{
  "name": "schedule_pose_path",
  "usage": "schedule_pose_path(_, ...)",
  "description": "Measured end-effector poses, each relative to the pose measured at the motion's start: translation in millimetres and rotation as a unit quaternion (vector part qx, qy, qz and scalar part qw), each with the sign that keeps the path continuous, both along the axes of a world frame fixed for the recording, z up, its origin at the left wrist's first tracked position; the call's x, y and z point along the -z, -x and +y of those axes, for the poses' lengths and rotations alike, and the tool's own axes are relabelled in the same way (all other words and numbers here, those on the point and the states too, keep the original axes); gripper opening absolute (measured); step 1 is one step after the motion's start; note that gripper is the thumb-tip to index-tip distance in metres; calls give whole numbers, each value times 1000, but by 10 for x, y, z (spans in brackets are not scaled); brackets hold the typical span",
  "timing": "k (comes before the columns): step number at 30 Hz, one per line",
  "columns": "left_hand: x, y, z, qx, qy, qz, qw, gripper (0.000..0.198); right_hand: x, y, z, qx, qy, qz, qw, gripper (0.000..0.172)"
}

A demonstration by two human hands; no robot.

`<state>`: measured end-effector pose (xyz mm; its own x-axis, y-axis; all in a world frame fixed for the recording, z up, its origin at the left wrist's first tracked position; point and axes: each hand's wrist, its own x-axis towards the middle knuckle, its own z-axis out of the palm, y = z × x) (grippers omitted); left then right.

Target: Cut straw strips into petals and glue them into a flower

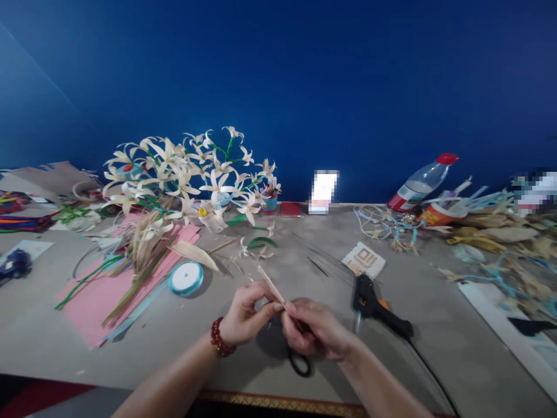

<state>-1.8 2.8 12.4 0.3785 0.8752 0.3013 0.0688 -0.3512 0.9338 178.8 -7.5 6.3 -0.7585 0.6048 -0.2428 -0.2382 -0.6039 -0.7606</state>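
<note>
A thin, pale, folded-looking strip (271, 285) slants up and to the left between my two hands. My left hand (248, 313), with a red bead bracelet (221, 338) at the wrist, is closed in a pinch at the strip's lower part. Just beside it, my right hand (315, 329) has its fingers closed around the strip's lower end. Below the right palm a black scissors handle (300, 364) shows. The hand hides the rest of it, and I cannot tell whether the scissors are held or lying on the table.
A black glue gun (374, 305) lies right of my hands, its cord trailing frontward. On the left are a blue ribbon spool (186, 278), pink paper (87, 307) and dried husks (148, 244). Behind stand white husk flowers (174, 168); a tilted plastic bottle (420, 183) is back right.
</note>
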Motion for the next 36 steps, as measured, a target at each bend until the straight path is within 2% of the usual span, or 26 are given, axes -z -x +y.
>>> schedule_pose_path(2,-17,8,-1,14,-3,6,1000,19,34,-51,-23,-51,18,38,998,54)
schedule_pose_path(4,-4,20,11,6,3,4,1000,19,54,-124,-42,-72,-15,42,996,58)
schedule_pose_path(6,37,32,32,-26,18,-13,999,18,41,-188,-36,-11,-78,19,997,65)
schedule_pose_path(8,90,36,52,-56,27,-37,997,19,-1,-202,1,110,-124,-37,985,67)
schedule_pose_path(10,133,28,60,-63,16,-54,996,20,-45,-148,48,203,-158,-124,958,65)
schedule_pose_path(11,146,22,59,-63,4,-54,996,19,-59,-102,64,219,-186,-166,943,62)
schedule_pose_path(15,129,10,50,-82,-59,-14,995,13,-22,73,54,182,-358,-245,882,52)
schedule_pose_path(17,100,14,51,-89,-87,13,992,9,26,99,30,182,-407,-275,852,49)
schedule_pose_path(20,67,17,56,-88,-109,36,990,7,82,70,17,182,-433,-308,827,48)
schedule_pose_path(23,61,10,60,-93,-103,46,989,7,103,36,31,174,-441,-311,824,47)
schedule_pose_path(28,83,2,66,-74,-68,30,994,5,92,51,53,186,-370,-273,868,54)
schedule_pose_path(30,89,4,67,-67,-66,23,995,5,82,60,54,188,-365,-263,873,53)
schedule_pose_path(36,87,13,47,-88,-79,56,991,7,101,62,44,185,-419,-306,835,49)
